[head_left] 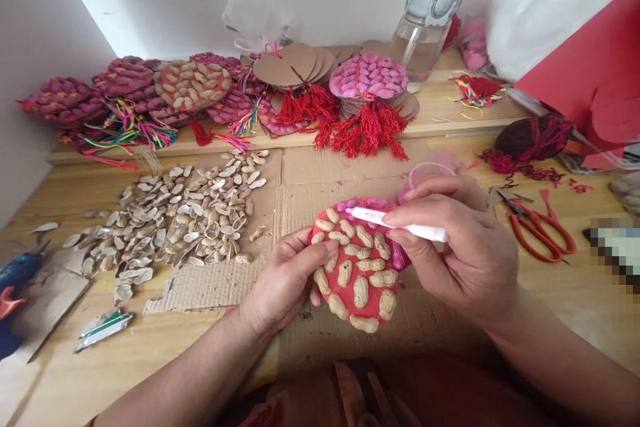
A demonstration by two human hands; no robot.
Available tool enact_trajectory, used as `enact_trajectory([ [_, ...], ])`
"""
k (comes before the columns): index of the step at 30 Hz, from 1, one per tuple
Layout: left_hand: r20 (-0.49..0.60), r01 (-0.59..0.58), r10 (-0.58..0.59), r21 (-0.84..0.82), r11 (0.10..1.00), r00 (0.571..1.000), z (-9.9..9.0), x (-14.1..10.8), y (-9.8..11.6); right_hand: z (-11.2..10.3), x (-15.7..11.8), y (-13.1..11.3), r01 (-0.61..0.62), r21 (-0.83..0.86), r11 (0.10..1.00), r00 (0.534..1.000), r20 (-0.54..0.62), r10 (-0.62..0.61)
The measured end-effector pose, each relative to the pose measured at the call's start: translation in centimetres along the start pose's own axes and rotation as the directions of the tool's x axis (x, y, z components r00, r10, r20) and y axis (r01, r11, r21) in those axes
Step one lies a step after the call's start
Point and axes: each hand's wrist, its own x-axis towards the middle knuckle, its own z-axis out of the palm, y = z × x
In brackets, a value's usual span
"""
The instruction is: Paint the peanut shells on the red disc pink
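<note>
While the left hand (287,275) is clamped on the left edge of a red disc (357,267) covered with peanut shells (361,292), held above cardboard (305,177), the right hand (453,243) pinches a white marker (371,216), its tip at pink-coloured shells (379,204) along the far rim.

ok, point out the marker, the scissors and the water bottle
Marker (421,231): head view, rear of the white barrel.
Scissors (532,219): head view, orange handles near the pivot.
Water bottle (418,47): head view, clear body below the lid.
</note>
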Motion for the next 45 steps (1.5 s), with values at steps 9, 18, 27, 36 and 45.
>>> enact_trajectory([
  [9,0.033,-0.017,0.016,0.018,1.0,0.999,-0.3,0.0,-0.4,0.1,0.0,0.1,-0.014,0.02,1.0,1.0,0.003,0.014],
  [18,0.038,-0.062,0.055,0.208,0.976,0.998,-0.5,-0.1,-0.5,0.2,-0.2,-0.3,0.002,-0.01,1.0,1.0,0.02,-0.002],
  [27,0.025,-0.073,0.069,0.238,0.969,0.997,-0.6,-0.1,-0.7,0.0,0.0,-1.0,0.016,-0.058,0.998,0.999,0.034,-0.014],
  [36,-0.019,-0.005,0.005,0.009,1.0,1.0,0.0,0.0,-0.1,-0.1,0.0,0.1,-0.084,0.053,0.995,0.995,-0.044,0.086],
  [45,-0.013,-0.009,0.009,-0.011,1.0,1.0,-0.2,0.0,-0.2,0.1,-0.1,0.0,-0.073,-0.029,0.997,0.994,-0.077,0.071],
])
